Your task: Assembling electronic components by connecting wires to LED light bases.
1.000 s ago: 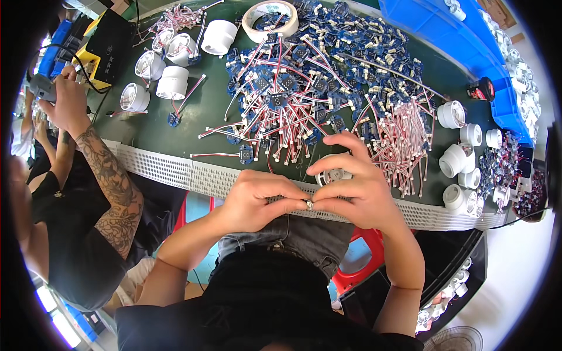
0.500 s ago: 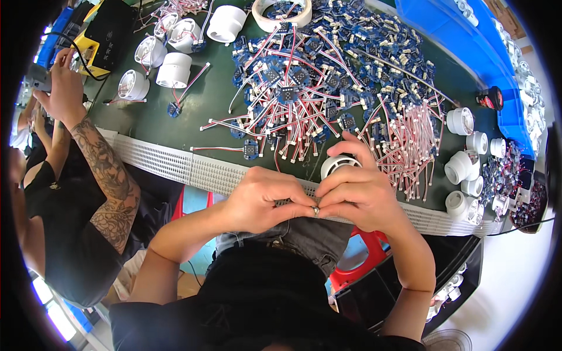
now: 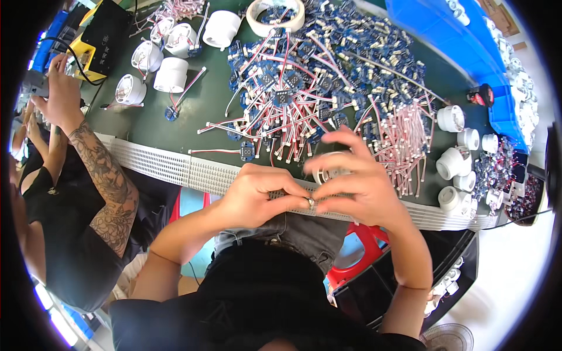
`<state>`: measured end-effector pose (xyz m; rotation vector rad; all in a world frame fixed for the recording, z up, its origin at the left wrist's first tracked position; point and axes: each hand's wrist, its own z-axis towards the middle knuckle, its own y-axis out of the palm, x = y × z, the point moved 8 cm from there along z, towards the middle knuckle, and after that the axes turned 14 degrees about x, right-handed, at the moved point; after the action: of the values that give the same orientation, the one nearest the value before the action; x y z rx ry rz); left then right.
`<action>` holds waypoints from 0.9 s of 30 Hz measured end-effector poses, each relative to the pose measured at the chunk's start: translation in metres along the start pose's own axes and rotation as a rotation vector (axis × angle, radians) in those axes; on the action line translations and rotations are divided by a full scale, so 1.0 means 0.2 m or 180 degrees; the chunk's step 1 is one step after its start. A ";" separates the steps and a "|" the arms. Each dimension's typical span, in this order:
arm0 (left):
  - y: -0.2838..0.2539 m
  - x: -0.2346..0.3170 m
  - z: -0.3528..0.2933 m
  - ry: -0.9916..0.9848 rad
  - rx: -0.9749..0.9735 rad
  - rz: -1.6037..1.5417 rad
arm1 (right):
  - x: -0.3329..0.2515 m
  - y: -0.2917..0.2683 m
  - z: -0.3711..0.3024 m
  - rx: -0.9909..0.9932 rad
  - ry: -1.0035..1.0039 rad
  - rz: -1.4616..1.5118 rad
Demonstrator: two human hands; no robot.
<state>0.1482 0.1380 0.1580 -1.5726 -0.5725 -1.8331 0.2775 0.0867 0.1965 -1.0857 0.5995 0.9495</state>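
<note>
Over the table's near edge, my left hand [image 3: 257,198] pinches a small shiny whitish part [image 3: 311,202] between thumb and forefinger; its exact kind is too small to make out. Just right of it, my right hand [image 3: 362,190] has its fingers spread, thumb and forefinger apart beside the part, some fingers smeared by motion. Behind those fingers lies a white round housing [image 3: 325,175], partly hidden. Beyond both hands spreads a heap of blue circuit boards [image 3: 283,97] with red-and-white wires. A single wired board [image 3: 247,151] lies near my left hand.
A perforated white strip [image 3: 158,161] runs along the table's near edge. White plastic housings [image 3: 171,75] stand at left and more [image 3: 452,162] at right. A tape roll [image 3: 275,28] lies at the back, blue bins [image 3: 451,35] far right. A co-worker's tattooed arm [image 3: 102,161] reaches in at left.
My right hand's fingers have come away from the small part and spread. The part stays in my left hand's pinch. The whole view has shifted slightly.
</note>
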 end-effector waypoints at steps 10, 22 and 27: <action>-0.08 -0.05 -0.14 -0.0911 0.0743 0.0043 | 0.08 -0.21 -0.36 0.1682 0.1261 -0.1997; -0.03 -0.09 -0.16 -0.1439 0.0716 -0.0585 | 0.05 -0.23 -0.38 0.1903 0.1654 -0.1798; -0.04 -0.09 -0.16 -0.1588 0.0776 -0.0587 | 0.02 -0.16 -0.48 0.2145 0.1686 0.1323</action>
<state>0.1218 0.1240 0.1346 -1.8564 -1.1539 -1.4179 0.3110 -0.0063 0.1711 -0.5932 1.5033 0.7084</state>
